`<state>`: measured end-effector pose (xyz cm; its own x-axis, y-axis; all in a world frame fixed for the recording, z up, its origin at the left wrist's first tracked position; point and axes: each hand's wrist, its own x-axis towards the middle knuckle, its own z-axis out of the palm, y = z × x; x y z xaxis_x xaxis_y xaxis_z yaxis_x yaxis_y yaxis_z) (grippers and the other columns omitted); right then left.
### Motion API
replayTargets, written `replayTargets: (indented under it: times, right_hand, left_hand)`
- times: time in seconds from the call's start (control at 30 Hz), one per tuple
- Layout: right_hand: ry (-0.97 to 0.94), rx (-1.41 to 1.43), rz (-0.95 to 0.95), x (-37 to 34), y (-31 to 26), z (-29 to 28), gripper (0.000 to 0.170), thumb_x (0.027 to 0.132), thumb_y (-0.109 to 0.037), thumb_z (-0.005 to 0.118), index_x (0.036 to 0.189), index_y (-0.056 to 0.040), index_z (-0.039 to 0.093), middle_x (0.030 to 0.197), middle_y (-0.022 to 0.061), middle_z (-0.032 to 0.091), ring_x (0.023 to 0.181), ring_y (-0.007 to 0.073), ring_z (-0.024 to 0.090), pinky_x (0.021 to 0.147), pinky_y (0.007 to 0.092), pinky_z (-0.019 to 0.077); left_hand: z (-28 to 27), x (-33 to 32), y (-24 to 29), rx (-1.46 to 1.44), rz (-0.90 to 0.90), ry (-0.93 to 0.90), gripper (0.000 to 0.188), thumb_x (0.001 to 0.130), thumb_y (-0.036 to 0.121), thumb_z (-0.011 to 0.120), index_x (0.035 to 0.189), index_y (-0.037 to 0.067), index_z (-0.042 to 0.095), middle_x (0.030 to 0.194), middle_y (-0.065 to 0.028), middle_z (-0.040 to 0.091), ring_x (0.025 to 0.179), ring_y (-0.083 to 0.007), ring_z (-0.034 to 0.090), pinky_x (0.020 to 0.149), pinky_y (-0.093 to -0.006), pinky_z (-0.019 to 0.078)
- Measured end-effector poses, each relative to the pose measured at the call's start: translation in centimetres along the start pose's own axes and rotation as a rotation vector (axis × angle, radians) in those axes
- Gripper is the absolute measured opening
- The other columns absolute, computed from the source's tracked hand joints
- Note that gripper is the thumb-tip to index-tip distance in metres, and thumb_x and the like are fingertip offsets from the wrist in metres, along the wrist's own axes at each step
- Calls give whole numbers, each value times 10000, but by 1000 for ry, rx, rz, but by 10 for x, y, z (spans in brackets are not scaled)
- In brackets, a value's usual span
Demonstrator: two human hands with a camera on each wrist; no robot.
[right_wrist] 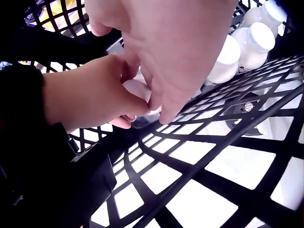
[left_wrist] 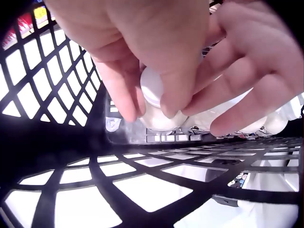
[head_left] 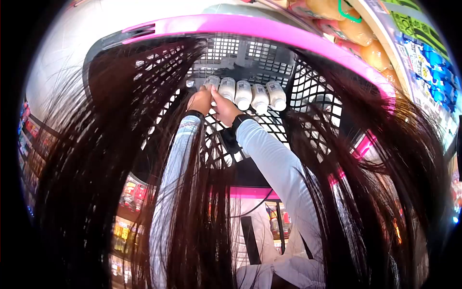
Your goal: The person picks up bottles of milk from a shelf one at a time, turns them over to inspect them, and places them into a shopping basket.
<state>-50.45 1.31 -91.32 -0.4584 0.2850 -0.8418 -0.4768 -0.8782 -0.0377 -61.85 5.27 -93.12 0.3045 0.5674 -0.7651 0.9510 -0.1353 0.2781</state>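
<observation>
Head view: 4 white bottles line a shopping basket, apparently settled; at the row's left end, the left hand pinches a 5th bottle by its cap, seemingly not yet released, the right hand alongside, fingers loosely extended.

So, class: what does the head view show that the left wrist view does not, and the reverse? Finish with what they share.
Only the head view shows the pink rim, the long dark hair and the black wristbands.
Only the left wrist view shows the white cap pinched by the left hand.
Both show the left hand, the right hand, white bottles and the black mesh basket.
</observation>
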Motion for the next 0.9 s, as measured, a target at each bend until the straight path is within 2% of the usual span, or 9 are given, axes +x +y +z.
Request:
replayTargets:
  times: [0.03,0.07,0.2,0.33,0.47,0.6,0.77,0.83,0.9]
  right_hand:
    - [6,-2,14,-5,-2,-1,703,853,-646,351,1372,-174,296,1401,8,294,1244,242,308,913,372,279]
    - [-11,-33,-11,-15,-4,-2,817,822,-673,368,1413,-134,199,1466,102,171,1318,314,194,1035,515,173]
    - [82,-23,-22,-56,-11,-9,786,831,-619,428,1403,-124,216,1437,124,227,1251,323,325,1015,467,256]
    - [124,-21,-83,-138,-35,-16,686,846,-523,491,1318,-53,329,1328,174,370,1150,297,452,927,423,371]
    - [-69,39,-217,-252,-71,5,468,880,-408,500,1194,-65,440,1136,151,537,1006,256,541,838,333,433]
    - [-52,101,-186,-353,-91,7,422,894,-360,488,1160,-35,458,1041,153,585,960,259,579,881,367,438]
    - [6,-946,-1076,-493,-90,42,294,898,-274,481,1083,-50,526,1028,137,590,903,244,599,810,359,487]
    - [-90,28,-581,-586,-101,82,291,907,-250,474,1086,-24,514,1014,156,602,919,255,603,847,361,478]
    - [-148,131,-639,-621,-100,73,283,920,-242,446,1071,-12,514,1005,158,610,915,262,606,851,362,479]
  left_hand:
    - [2,-1,1,18,4,44,349,691,71,651,1003,42,496,984,-197,552,849,-379,584,715,-443,483]
    - [-7,-6,8,28,-8,31,357,712,66,621,1027,35,455,972,-218,554,847,-389,585,714,-445,483]
    - [-12,-28,22,16,-91,62,268,778,79,536,1039,40,484,1013,-219,553,880,-408,591,702,-468,486]
    - [-38,-75,62,-214,-1,120,369,738,155,605,1065,11,514,974,-220,579,902,-378,585,753,-453,482]
    - [-91,-161,114,-399,114,229,376,771,205,602,1089,22,524,931,-206,601,900,-361,581,778,-419,458]
    - [-174,-255,169,-788,208,154,305,804,193,587,1024,-7,523,887,-190,607,860,-343,587,736,-392,455]
    - [-236,-339,206,-640,342,348,268,818,205,588,987,5,530,842,-206,609,786,-338,604,679,-385,467]
    - [-250,-366,218,-546,365,421,243,815,184,598,978,12,544,849,-169,627,744,-283,623,659,-356,483]
    - [-266,-396,244,-572,366,491,242,823,155,588,1026,28,551,841,-96,627,764,-186,622,677,-301,488]
